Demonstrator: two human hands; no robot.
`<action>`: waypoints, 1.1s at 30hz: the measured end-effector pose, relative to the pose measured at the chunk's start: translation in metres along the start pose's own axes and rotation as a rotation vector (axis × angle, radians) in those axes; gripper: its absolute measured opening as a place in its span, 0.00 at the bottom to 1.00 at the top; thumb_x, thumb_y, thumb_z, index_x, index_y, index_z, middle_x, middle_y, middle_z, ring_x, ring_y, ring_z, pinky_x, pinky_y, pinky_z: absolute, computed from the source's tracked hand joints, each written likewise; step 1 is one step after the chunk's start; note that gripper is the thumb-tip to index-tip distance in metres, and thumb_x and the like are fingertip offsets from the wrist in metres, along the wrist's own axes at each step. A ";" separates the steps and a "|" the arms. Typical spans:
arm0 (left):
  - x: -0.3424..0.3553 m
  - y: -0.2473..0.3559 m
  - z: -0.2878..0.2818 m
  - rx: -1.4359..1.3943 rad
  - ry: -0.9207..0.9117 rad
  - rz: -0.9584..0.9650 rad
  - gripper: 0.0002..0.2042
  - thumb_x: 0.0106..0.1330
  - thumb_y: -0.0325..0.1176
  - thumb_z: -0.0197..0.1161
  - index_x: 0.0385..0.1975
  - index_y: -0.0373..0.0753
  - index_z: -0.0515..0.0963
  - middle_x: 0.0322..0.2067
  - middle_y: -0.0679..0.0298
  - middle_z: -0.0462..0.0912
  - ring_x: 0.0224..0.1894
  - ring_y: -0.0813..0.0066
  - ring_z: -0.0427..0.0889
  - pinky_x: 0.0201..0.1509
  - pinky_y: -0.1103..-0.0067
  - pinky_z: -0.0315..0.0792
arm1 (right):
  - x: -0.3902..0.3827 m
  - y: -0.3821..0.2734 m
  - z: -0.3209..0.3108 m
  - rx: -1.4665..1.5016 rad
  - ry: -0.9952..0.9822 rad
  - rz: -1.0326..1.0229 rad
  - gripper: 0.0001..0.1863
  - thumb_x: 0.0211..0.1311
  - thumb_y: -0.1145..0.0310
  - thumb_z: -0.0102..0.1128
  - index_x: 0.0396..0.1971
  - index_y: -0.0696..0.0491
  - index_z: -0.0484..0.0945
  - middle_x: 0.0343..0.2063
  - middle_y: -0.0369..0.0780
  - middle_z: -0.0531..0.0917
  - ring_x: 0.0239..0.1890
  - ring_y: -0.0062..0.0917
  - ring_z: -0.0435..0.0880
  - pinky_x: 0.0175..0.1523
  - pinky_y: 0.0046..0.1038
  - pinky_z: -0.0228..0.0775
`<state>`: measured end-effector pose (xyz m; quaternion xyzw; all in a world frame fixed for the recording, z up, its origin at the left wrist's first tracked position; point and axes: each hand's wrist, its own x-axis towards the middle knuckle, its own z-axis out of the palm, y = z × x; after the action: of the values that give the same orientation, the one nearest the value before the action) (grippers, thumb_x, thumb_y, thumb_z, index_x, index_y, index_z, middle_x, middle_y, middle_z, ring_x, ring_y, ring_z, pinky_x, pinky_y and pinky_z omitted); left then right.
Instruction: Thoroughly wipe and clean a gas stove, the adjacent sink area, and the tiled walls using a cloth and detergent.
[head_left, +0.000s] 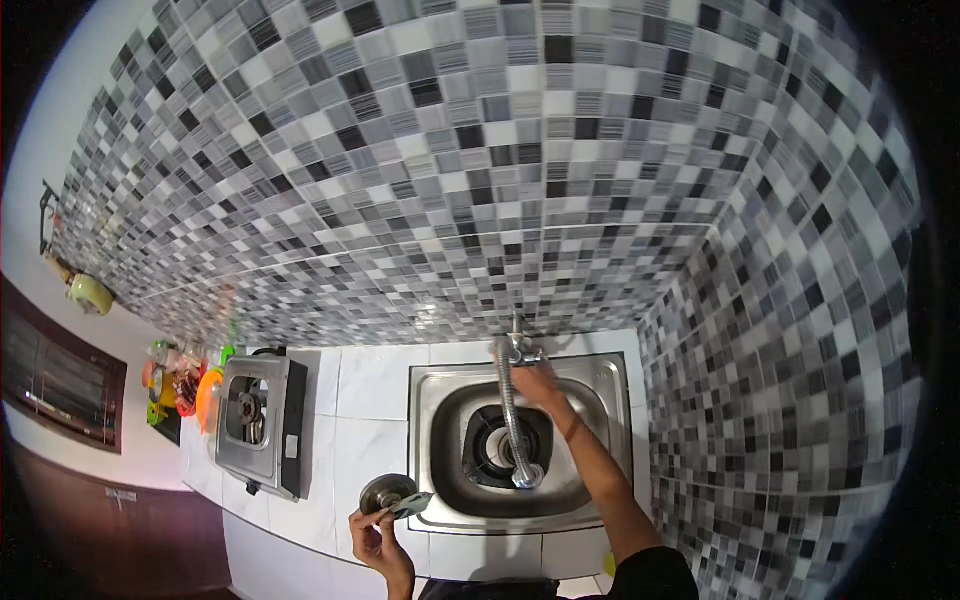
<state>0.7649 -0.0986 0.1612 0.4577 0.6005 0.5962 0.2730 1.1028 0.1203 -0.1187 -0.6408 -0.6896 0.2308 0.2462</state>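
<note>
My left hand [378,538] is closed on a round metal piece [380,492] and a greenish-grey flat pad [414,505] at the counter's edge, left of the sink. My right hand [533,380] reaches to the chrome tap [524,350] at the back of the sink; its fingers are partly hidden there. The tap's flexible spout [508,405] hangs down over the steel sink [425,420]. A dark square grate with a round pale centre [480,440] lies in the basin, partly behind the spout.
A silver gas stove [290,420] sits on the white tiled counter [370,390] to the left. Beyond it are colourful containers and items [182,382]. Mosaic-tiled walls [600,150] rise behind the sink and on the right. A brown door [120,520] stands at the left.
</note>
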 end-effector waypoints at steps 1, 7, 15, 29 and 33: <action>0.001 -0.001 -0.001 -0.009 -0.023 0.036 0.02 0.68 0.21 0.66 0.37 0.32 0.81 0.42 0.60 0.77 0.44 0.71 0.78 0.50 0.79 0.71 | -0.019 0.021 -0.018 -0.168 0.129 -0.064 0.20 0.62 0.75 0.60 0.55 0.54 0.80 0.52 0.49 0.83 0.55 0.45 0.81 0.63 0.42 0.73; 0.001 -0.002 -0.006 -0.039 -0.120 -0.006 0.03 0.68 0.22 0.66 0.37 0.31 0.80 0.42 0.59 0.79 0.47 0.69 0.79 0.55 0.76 0.72 | -0.104 0.090 -0.106 -0.442 0.700 0.114 0.21 0.64 0.76 0.57 0.57 0.58 0.78 0.59 0.48 0.78 0.66 0.45 0.75 0.70 0.42 0.69; 0.002 0.013 -0.020 -0.138 -0.222 -0.004 0.04 0.66 0.20 0.67 0.38 0.30 0.79 0.42 0.59 0.79 0.47 0.69 0.78 0.56 0.75 0.71 | -0.133 0.071 -0.092 -0.471 0.718 0.482 0.27 0.67 0.75 0.56 0.66 0.60 0.71 0.66 0.52 0.72 0.71 0.46 0.69 0.76 0.41 0.62; -0.033 0.024 -0.074 -0.178 -0.568 0.064 0.05 0.64 0.22 0.71 0.36 0.30 0.83 0.44 0.58 0.82 0.45 0.72 0.78 0.49 0.79 0.71 | -0.321 -0.050 0.006 -0.314 0.835 0.953 0.22 0.74 0.74 0.53 0.66 0.58 0.72 0.69 0.50 0.69 0.73 0.46 0.65 0.78 0.42 0.58; -0.040 0.016 -0.087 -0.244 -0.575 0.081 0.04 0.65 0.22 0.71 0.37 0.30 0.83 0.43 0.59 0.82 0.43 0.74 0.77 0.48 0.79 0.69 | -0.322 -0.067 0.041 -0.330 1.022 0.912 0.21 0.73 0.75 0.51 0.64 0.57 0.73 0.64 0.48 0.72 0.72 0.45 0.66 0.75 0.42 0.61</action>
<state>0.7095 -0.1766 0.1803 0.5948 0.4040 0.5202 0.4608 1.0439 -0.2062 -0.1219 -0.9231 -0.1761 -0.1264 0.3176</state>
